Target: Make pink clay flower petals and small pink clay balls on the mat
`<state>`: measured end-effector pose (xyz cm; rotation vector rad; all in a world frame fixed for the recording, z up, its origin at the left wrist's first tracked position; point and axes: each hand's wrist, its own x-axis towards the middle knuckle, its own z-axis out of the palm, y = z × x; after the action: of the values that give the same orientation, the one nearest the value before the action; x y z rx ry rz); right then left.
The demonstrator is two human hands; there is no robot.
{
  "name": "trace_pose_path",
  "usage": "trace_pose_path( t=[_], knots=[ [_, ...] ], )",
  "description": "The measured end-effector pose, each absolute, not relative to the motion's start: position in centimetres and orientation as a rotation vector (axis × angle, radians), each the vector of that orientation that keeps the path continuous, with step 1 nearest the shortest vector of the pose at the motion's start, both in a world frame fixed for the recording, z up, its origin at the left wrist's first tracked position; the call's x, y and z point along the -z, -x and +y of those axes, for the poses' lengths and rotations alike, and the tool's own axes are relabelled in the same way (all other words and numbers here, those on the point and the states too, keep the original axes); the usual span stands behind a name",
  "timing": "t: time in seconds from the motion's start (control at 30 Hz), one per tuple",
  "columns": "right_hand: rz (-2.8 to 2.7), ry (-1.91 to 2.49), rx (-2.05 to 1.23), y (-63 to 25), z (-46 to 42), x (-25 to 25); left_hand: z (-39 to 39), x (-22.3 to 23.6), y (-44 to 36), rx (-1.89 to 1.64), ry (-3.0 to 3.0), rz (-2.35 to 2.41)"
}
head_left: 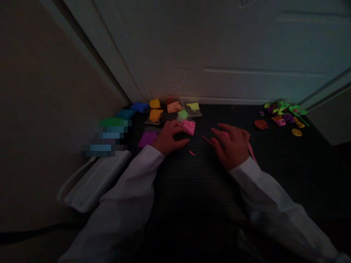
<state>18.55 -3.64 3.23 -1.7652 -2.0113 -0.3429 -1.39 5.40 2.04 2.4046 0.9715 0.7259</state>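
Short pink strip [192, 153] mid-frame, long axis slanting down-right — nearer left hand [170, 138], thumb and fingers apart beside pink packet [189, 127]; right hand [230, 145] farther, fingers spread.

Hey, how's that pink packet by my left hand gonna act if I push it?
The pink packet by your left hand may give when squeezed, as its surface looks creased. Its shiny highlights suggest a slick wrapper that could slide. Being blocky rather than round, it probably won't roll.
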Motion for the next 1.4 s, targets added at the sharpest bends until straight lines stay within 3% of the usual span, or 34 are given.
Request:
trace_pose_path(
  t=[0.13,0.43,0.73,1.0,1.4],
  knots=[
    [-1.792,1.790,0.446,-20.8,-2.7,-3.1,5.2,-2.3,1.8,-0.321,-2.523,0.716],
    [-1.681,1.847,0.395,-23.2,-1.4,-2.9,5.6,-1.4,1.4,-0.158,-2.538,0.706],
    [-1.963,1.680,0.167,-20.3,-3.2,-2.9,5.1,-1.3,0.9,-0.248,-2.535,0.635],
    [-2.253,1.796,0.216,-15.6,-2.7,-1.9,5.7,-0.8,1.4,-0.305,-2.385,0.593],
    [-2.330,1.959,0.246,-13.9,-0.8,-1.2,5.9,-0.5,0.9,-0.779,-1.839,1.072]
  ],
)
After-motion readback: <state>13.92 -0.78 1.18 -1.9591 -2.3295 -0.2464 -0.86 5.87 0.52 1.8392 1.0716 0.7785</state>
